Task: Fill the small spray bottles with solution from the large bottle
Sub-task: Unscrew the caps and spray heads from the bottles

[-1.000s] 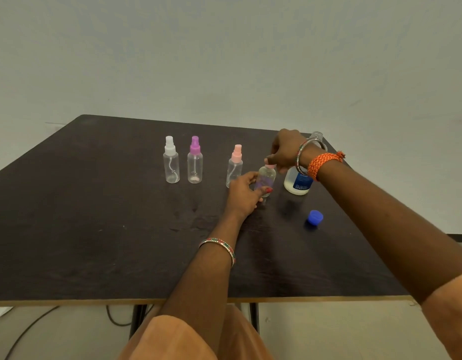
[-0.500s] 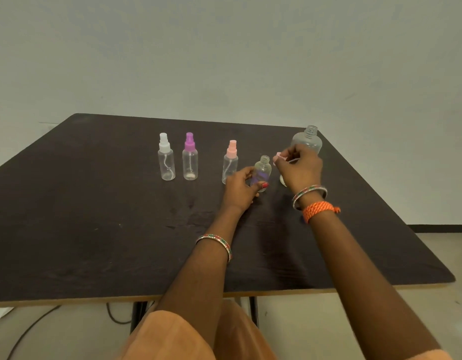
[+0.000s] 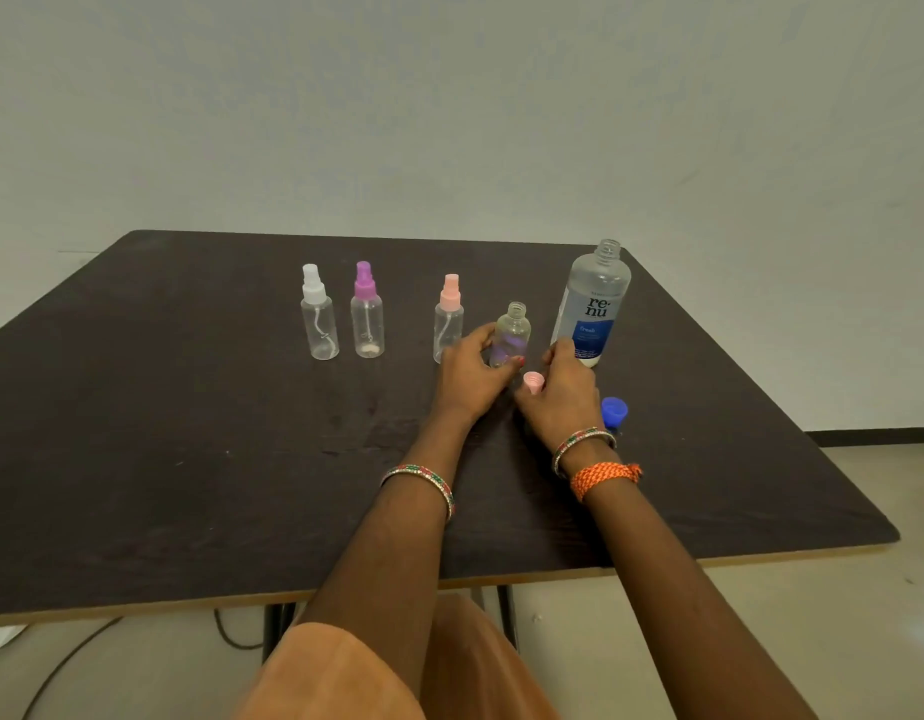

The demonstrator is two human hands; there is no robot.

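Gripping the uncapped small bottle (image 3: pixel 512 335), the left hand (image 3: pixel 470 379) steadies it; the right hand (image 3: pixel 561 402) alongside pinches its pink cap (image 3: pixel 533 380).

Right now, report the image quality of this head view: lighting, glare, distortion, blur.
Head view: soft, even light with faint shadows; dull sheen on the dark table, no harsh glare. Wide-angle bending shows in the table edges and the leaning large bottle. The uncapped small bottle held by the left hand is sharp; the pink sprayer top at the right hand looks slightly soft.

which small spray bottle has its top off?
The rightmost small bottle, gripped by the left hand: its threaded neck is bare. The other three keep white, purple and pink sprayers.
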